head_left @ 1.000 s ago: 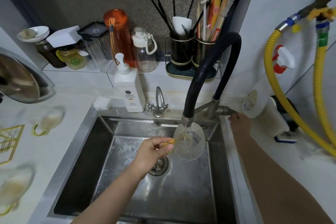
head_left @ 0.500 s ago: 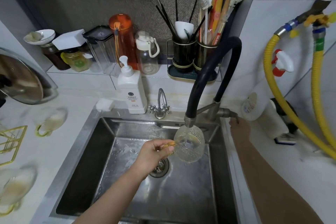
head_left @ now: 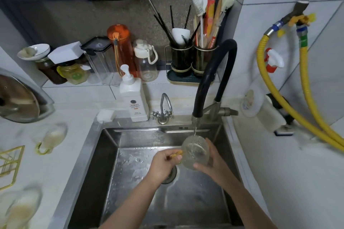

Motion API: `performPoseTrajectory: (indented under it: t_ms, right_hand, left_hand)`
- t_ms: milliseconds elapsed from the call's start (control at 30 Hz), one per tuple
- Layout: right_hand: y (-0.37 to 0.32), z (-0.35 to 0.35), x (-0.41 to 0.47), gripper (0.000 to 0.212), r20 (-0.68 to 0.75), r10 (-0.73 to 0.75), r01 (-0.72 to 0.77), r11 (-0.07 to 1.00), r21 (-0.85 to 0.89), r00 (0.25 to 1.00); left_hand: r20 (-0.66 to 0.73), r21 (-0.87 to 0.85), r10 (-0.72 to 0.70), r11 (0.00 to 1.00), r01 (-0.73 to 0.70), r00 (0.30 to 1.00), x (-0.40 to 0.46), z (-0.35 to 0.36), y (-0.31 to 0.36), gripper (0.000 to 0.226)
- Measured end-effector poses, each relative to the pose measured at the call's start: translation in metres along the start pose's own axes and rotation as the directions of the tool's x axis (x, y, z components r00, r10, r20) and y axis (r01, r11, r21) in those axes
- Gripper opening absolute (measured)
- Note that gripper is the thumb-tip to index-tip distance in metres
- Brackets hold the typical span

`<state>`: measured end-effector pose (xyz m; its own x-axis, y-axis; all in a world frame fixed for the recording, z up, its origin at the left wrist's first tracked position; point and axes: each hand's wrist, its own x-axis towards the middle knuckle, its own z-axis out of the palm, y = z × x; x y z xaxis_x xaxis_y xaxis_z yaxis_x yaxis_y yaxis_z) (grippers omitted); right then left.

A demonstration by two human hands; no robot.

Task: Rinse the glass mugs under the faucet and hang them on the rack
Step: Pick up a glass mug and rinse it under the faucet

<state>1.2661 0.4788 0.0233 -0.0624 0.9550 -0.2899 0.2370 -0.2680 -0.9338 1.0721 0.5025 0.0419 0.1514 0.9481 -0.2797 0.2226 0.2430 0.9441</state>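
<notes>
I have the glass mug (head_left: 195, 154) over the steel sink (head_left: 104, 154), directly under the spout of the black faucet (head_left: 208, 80), with a thin stream of water running down into it. The mug is tilted: its mouth faces up and back toward the spout, its base points down and toward me, so its long axis leans away from me rather than standing straight. Its gold handle (head_left: 176, 154) sticks out to the left.

My left hand (head_left: 163, 163) pinches that handle between thumb and curled fingers. My right hand (head_left: 214, 161) cups the right side and bottom of the mug, fingers wrapped against the glass.

On the white counter to the left of the sink, two more glass mugs lie on their sides: one (head_left: 50, 138) farther back with its gold handle toward me, the other (head_left: 20, 208) at the near left edge, blurred. Between them, at the left border, I see part of the gold wire rack (head_left: 11, 161). A white soap bottle (head_left: 133, 98) stands behind the sink rim.
</notes>
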Motion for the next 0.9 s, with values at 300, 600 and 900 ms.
performPoseTrajectory:
  t_ms: [300,600,900]
  right_hand:
    - [-0.022,0.015,0.014,0.070,-0.090,-0.139,0.133,0.989,-0.063,0.986]
    - [-0.011,0.023,0.003,0.064,-0.076,-0.116,0.110,0.991,-0.077,0.990]
    - [0.014,0.021,0.012,0.056,-0.187,-0.016,0.017,1.000,0.003,0.982]
  left_hand:
    - [-0.097,-0.003,0.028,1.000,-0.029,0.995,0.013,-0.023,0.004,0.018]
    - [-0.109,0.002,0.018,1.000,-0.018,0.994,0.008,-0.019,-0.009,0.018]
    - [-0.104,-0.024,-0.076,0.997,0.074,0.992,0.020,0.001,-0.010,0.017]
